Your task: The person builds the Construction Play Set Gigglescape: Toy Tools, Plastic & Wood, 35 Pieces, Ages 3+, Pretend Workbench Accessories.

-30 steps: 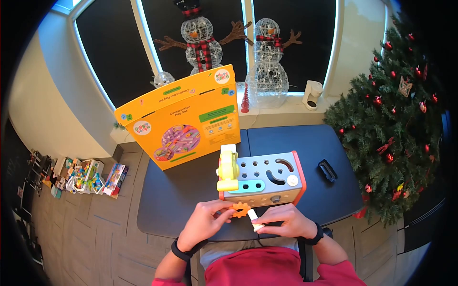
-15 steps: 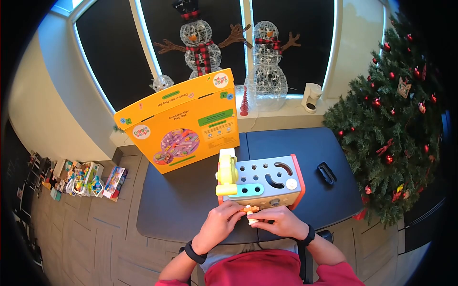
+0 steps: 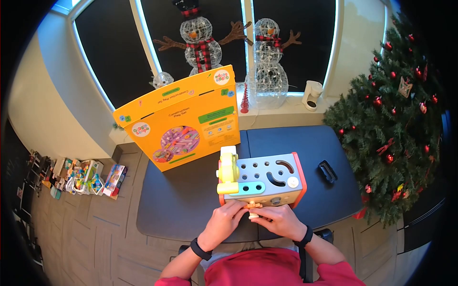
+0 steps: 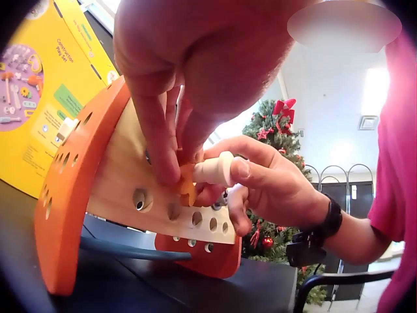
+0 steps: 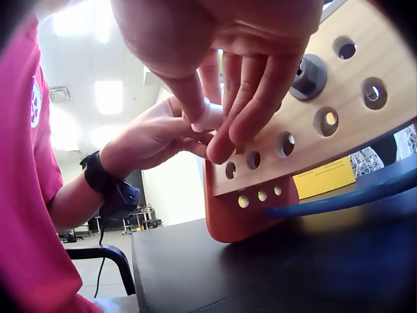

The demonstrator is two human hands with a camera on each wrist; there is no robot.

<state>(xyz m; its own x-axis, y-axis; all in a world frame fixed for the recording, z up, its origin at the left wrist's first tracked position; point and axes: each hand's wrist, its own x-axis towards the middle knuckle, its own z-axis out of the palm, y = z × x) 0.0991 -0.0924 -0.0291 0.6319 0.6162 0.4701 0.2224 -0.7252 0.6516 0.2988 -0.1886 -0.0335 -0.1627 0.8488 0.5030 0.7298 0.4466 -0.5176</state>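
Note:
My left hand (image 3: pixel 222 225) pinches an orange toy gear (image 4: pixel 187 185) close in front of the toy workbench (image 3: pixel 260 176). A cream-white toy bolt (image 4: pixel 214 170) with a round head is pinched between the thumb and fingers of my right hand (image 3: pixel 282 224). The bolt's far end meets the gear, its head facing away from the bench's wooden side (image 4: pixel 117 176). That side has a row of round holes, and a grey hex nut (image 5: pixel 311 77) sits on it. Fingers partly hide the gear in the right wrist view.
A large yellow Construction Play Set box (image 3: pixel 186 138) stands at the table's back left. On the dark table (image 3: pixel 315 205), a black bracket-shaped item (image 3: pixel 327 171) lies right of the workbench. Yellow toy parts (image 3: pixel 228 172) are on its left end. A decorated tree (image 3: pixel 386 124) rises at right.
The gear and bolt, apart a second ago, have come together. The gear has turned edge-on, and both hands have moved closer to each other by the workbench's front side.

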